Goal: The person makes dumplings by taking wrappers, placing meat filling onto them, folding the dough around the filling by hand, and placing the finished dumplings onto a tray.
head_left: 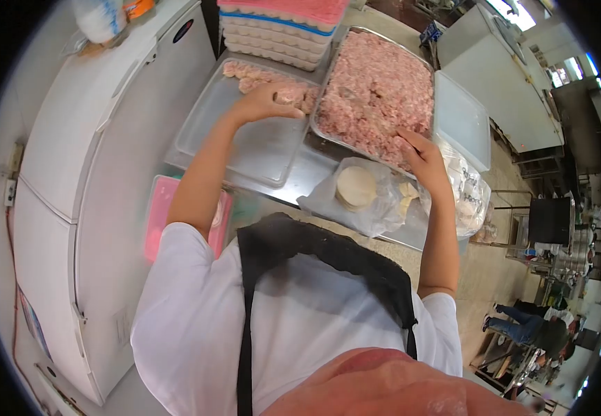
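Note:
My left hand (267, 104) is over the far right part of a clear plastic tray (245, 152), its thumb and fingers curled round a meat-filled dumpling (292, 97). More dumplings (245, 73) sit in a row along the tray's far edge. At the near right corner of a large metal tray (320, 132) heaped with pink minced meat (376, 83), my right hand (425, 158) has its fingers bent down against the meat. Whatever those fingers hold is hidden. Between my arms, a stack of round dough wrappers (356, 187) lies on a plastic bag (321, 201), with loose wrapper pieces (408, 197) beside it.
Stacked containers with a pink lid (279, 8) stand at the back. A white lid (460, 118) and a bag of wrappers (470, 197) lie at the right. Left are a white freezer (106, 173) and a pink container (158, 215). Other people (532, 326) stand far right.

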Available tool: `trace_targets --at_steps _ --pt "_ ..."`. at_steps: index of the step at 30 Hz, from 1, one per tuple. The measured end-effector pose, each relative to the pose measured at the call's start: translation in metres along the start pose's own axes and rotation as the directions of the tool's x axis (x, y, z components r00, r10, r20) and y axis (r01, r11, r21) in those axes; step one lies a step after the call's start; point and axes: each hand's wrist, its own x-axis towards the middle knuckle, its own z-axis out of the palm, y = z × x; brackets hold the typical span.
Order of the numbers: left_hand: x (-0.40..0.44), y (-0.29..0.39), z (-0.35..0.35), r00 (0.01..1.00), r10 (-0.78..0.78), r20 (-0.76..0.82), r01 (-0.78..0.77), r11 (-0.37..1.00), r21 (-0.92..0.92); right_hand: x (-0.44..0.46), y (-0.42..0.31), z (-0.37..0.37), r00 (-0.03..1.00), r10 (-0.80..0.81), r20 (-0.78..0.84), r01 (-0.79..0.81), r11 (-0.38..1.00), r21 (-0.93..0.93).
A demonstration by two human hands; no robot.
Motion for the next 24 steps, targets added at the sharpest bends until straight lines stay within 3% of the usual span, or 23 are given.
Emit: trace_targets --at_steps 2,5,8,11,14,20,24 --pt "-0.012 -0.041 -0.025 0.986 -0.164 0.041 0.167 0.983 -0.081 -0.008 0.0 0.01 0.991 0.131 -0.024 -0.13 0.989 0.065" --pt "-0.016 -0.129 -0.038 0.963 -0.225 -0.15 0.239 0.967 0.084 -0.02 0.011 0.027 0.962 0.266 -0.059 -0.241 0.932 0.269" --pt "-0.001 -0.132 -0.054 0.943 -0.255 -0.216 0.297 0.935 0.195 -0.03 0.004 0.038 0.922 0.378 -0.077 -0.326 0.871 0.367" --pt "0.017 -0.176 -0.033 0.876 -0.03 -0.482 0.217 0.916 0.338 -0.037 0.0 0.045 0.9 0.426 -0.09 -0.37 0.857 0.358" --pt "0.022 -0.168 -0.028 0.91 -0.175 -0.376 0.298 0.906 0.3 -0.043 0.001 0.046 0.898 0.422 -0.125 -0.37 0.877 0.307" --pt "0.029 -0.157 -0.024 0.898 -0.226 -0.376 0.323 0.921 0.218 -0.054 0.007 0.044 0.886 0.446 -0.124 -0.393 0.867 0.306" --pt "0.033 -0.191 -0.028 0.948 -0.015 -0.318 0.107 0.956 0.273 -0.054 0.023 0.037 0.934 0.332 -0.133 -0.325 0.943 0.066"
